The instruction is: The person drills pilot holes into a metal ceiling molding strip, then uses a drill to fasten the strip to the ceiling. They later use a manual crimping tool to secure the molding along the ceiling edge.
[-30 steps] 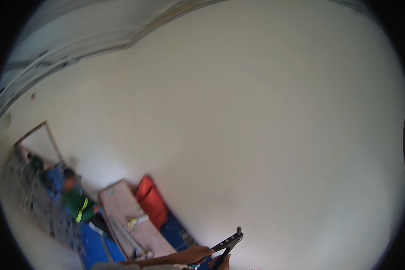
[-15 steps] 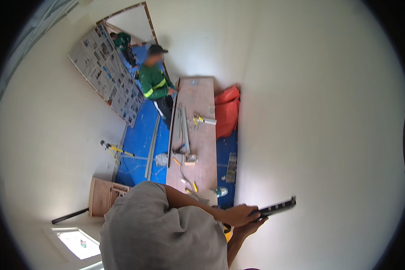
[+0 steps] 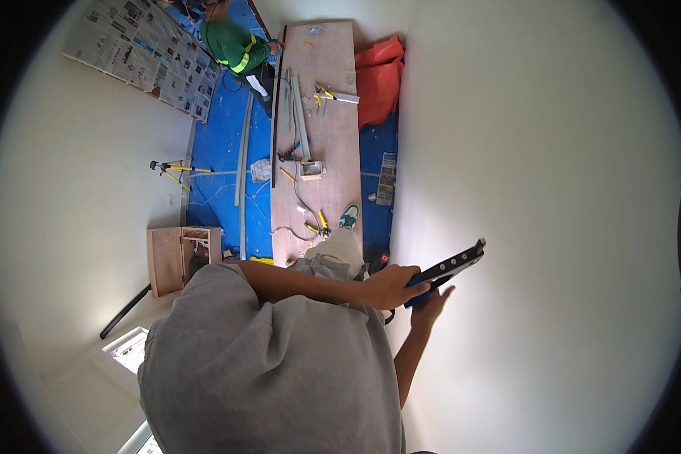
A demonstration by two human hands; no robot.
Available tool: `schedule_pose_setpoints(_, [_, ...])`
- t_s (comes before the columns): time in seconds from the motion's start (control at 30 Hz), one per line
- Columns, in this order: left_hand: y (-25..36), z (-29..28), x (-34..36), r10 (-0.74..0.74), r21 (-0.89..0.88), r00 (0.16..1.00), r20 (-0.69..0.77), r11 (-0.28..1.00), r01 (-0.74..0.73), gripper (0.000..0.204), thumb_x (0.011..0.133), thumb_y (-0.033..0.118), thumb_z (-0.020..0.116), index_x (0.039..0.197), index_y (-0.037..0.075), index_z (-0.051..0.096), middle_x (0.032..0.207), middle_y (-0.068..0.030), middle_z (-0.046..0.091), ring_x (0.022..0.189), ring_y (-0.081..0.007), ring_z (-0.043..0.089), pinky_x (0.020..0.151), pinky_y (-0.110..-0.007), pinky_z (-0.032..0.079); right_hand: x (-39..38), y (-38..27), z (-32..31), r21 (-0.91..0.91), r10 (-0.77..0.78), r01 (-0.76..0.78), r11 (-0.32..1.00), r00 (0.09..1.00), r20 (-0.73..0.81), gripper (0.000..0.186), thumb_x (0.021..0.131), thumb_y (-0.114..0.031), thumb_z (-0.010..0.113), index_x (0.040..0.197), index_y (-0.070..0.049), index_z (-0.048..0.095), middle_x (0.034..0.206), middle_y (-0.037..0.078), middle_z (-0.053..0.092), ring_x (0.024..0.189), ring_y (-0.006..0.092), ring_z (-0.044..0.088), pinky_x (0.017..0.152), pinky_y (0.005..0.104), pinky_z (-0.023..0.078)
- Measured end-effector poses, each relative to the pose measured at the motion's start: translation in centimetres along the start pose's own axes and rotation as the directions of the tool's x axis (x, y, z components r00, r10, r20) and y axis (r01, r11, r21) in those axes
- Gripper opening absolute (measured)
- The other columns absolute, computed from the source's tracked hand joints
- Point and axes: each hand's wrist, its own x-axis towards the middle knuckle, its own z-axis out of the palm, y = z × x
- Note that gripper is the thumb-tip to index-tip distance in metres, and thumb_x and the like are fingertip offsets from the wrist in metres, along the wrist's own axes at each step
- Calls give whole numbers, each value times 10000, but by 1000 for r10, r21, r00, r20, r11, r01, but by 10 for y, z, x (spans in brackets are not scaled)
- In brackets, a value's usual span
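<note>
A hand riveter (image 3: 450, 265) with a black and silver head, round studs along its side and blue handles points up and to the right, in front of the white wall. My left hand (image 3: 393, 287) is wrapped around its blue handle end. Just below, my right hand (image 3: 431, 304) cups the handle from underneath, some fingers stretched along it. The tool's short nose is apart from the wall as far as I can see, though the exact gap is unclear.
I stand on a long wooden platform (image 3: 325, 57) holding metal strips (image 3: 300, 121), a small box (image 3: 311, 170) and yellow-handled tools (image 3: 321, 227). A co-worker in green (image 3: 227, 45) stands at its far left. Red sheeting (image 3: 378, 79) lies right; a yellow tripod (image 3: 178, 170) stands left.
My view has tipped downward, so the platform and co-worker appear higher. Both hands and the riveter sit higher in the picture, and the tool points more steeply upward.
</note>
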Motion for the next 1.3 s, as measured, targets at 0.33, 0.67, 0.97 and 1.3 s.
schedule_pose_setpoints(0.33, [3, -81, 31, 60, -144, 968, -244, 985, -97, 417, 1021, 398, 588, 1068, -12, 640, 844, -233, 706, 821, -421, 710, 730, -482, 537, 31, -20, 74, -451, -147, 157, 879, 988, 56, 830, 1025, -745, 248, 1428, -61, 493, 1236, 121, 652, 1135, 245, 604, 1042, 402, 426])
schedule_pose_setpoints(0.67, [-33, -173, 21, 24, -132, 862, -506, 986, -105, 448, 1061, 413, 513, 1036, -19, 629, 823, -262, 681, 817, -464, 677, 714, -508, 503, 128, 26, 141, -353, 365, -198, 914, 781, 506, 1011, 954, -838, 188, 1584, -60, 332, 1586, 142, 428, 1456, 328, 408, 1196, 502, 297])
schedule_pose_setpoints(0.97, [-87, -217, 17, -200, -352, 632, -748, 928, -123, 436, 1073, 388, 509, 1057, -28, 642, 740, -200, 617, 661, -334, 610, 642, -447, 450, 162, -49, 269, -841, 211, 220, 493, 908, 362, 880, 1024, -746, 156, 1467, -65, 496, 1248, 151, 696, 1209, 252, 609, 1138, 495, 327])
schedule_pose_setpoints(1.3, [-82, -272, -5, -348, -377, 163, -923, 901, -214, 435, 1085, 397, 474, 993, -3, 619, 637, -165, 597, 548, -297, 613, 535, -426, 447, 161, 60, 423, -794, 681, 102, 600, 455, 573, 689, 1071, -649, 265, 1421, -99, 487, 1248, 52, 639, 1219, 192, 565, 1103, 373, 393])
